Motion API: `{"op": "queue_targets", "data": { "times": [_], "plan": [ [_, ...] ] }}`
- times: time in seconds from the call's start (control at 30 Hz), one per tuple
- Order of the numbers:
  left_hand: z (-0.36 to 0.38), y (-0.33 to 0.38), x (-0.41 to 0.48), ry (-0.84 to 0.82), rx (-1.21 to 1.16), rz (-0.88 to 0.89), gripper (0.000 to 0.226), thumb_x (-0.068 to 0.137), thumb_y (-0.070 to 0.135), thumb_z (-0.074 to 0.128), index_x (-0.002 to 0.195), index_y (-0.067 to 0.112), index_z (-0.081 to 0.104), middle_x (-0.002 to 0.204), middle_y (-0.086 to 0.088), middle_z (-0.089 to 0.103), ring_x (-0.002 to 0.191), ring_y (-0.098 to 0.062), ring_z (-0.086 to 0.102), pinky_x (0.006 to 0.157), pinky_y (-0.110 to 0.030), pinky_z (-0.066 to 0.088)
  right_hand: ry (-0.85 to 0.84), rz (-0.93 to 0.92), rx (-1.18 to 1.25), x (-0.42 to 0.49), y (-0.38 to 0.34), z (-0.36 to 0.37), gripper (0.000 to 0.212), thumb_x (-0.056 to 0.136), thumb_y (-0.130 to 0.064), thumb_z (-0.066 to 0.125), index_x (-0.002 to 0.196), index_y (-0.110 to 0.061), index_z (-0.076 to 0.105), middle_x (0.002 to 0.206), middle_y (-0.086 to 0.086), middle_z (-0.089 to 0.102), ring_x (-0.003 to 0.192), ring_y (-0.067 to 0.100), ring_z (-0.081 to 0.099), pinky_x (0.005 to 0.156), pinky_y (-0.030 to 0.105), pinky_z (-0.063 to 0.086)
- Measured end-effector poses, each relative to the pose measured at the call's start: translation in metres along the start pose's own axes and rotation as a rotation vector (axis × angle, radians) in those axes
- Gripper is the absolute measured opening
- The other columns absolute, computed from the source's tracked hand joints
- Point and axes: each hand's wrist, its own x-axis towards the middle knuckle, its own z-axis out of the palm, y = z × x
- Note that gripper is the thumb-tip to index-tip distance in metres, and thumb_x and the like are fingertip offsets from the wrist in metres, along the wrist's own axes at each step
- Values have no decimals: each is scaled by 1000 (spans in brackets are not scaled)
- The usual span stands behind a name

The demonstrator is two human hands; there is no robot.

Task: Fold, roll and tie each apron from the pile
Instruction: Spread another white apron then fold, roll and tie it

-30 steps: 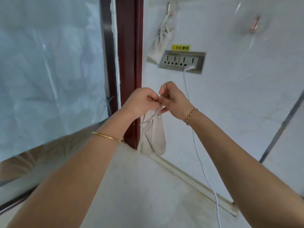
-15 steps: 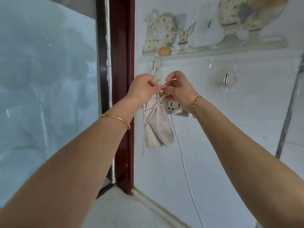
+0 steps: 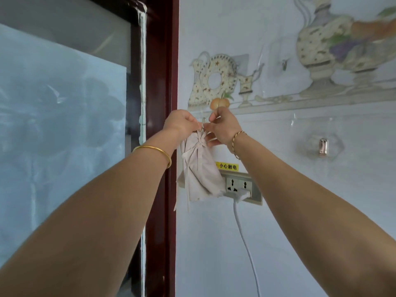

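A rolled, tied beige apron (image 3: 199,168) is hanging against the tiled wall (image 3: 300,211), just left of a power socket (image 3: 240,186) and overlapping its left edge. We are seeing the left hand (image 3: 182,123) and right hand (image 3: 224,128) pinching the apron's tie at a small metal wall hook (image 3: 204,121). A white cable (image 3: 246,243) is dropping from the socket. A dark red door frame (image 3: 162,82) is standing to the left.

Home kitchen, likely: tiled wall (image 3: 300,211) with printed jug-and-fruit decor (image 3: 214,82), stick-on hook (image 3: 323,146), socket strip (image 3: 241,187) with warning sticker (image 3: 227,166), dark red door frame (image 3: 161,82).
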Motion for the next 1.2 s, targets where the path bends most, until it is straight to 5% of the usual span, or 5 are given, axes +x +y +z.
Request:
{"op": "queue_targets", "data": {
  "times": [0.27, 0.57, 0.83, 1.0, 1.2],
  "plan": [
    [30, -25, 56, -20, -58, -15, 12, 85, 19, 70, 90, 11, 63, 74, 5, 56, 65, -6, 49, 58, -19, 40, 147, -138, -283, 61, 33, 3, 28, 88, 3, 52, 75, -18, 39, 86, 21, 63, 61, 32, 64, 55, 43, 54],
    [37, -25, 81, 77, -91, -13, 7, 86, 15, 67, 82, 10, 64, 91, -5, 64, 91, -18, 61, 88, -29, 49, 283, -342, -620, 95, 30, 9, 16, 85, 0, 53, 87, -16, 55, 105, 16, 58, 104, 24, 50, 74, 24, 38],
    [39, -29, 78, -56, -191, -197, 15, 85, 15, 69, 96, 8, 62, 94, -11, 60, 83, -20, 55, 76, -33, 47, 243, -313, -910, 91, 31, 11, 25, 92, -7, 49, 113, -5, 63, 130, 15, 45, 124, 29, 38, 93, 27, 40],
    [41, -32, 63, -39, -140, -142, 10, 86, 16, 68, 80, 13, 61, 84, -2, 59, 83, -17, 55, 71, -25, 48, 186, -235, -751, 68, 42, 12, 19, 90, -7, 57, 108, -2, 60, 106, 14, 63, 100, 28, 59, 79, 30, 46],
    [34, -43, 37, 61, -121, -90, 31, 85, 17, 69, 112, 8, 60, 114, -5, 58, 106, -18, 56, 97, -28, 45, 259, -231, -555, 32, 45, 10, 27, 88, 4, 42, 111, -2, 53, 103, 17, 60, 94, 28, 55, 76, 32, 43]
  ]
}}
